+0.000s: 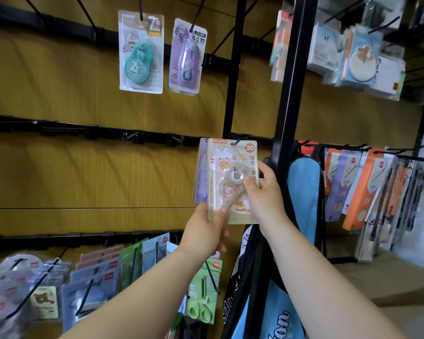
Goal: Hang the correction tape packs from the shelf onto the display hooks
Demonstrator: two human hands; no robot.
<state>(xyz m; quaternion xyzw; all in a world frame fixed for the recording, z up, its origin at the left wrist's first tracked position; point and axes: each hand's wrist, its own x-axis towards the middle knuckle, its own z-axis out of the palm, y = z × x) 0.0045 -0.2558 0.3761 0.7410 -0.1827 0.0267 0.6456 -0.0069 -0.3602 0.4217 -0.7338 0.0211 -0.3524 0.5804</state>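
Cream card blister pack (227, 159) with a pink cartoon animal, an orange "30" disc and a clear correction tape dispenser under its plastic bubble stands upright mid-frame, in front of the wood-grain wall panel (83, 172). The left hand (205, 232) pinches its lower left corner, thumb on the front and fingers curled behind. The right hand (263, 194) grips the right edge, thumb laid across the bubble. At the pack's hang hole the tip of a black display hook (236, 142) shows, level with the middle black rail (83, 130) — whether the card is fully threaded on it cannot be told. A lilac pack (200, 174) peeks out just behind the cream one on its left side; what carries it is hidden.

Higher up, a teal correction tape pack (141, 51) and a purple correction tape pack (187, 56) hang side by side from hooks of the top rail. Below the forearms a row of blurred packs hangs, among them green scissors in a green card (202, 307). Right of the black upright post (291, 81) are a blue bag (304, 192), orange pencil packs (360, 196) and — higher — hanging notepads (353, 57).
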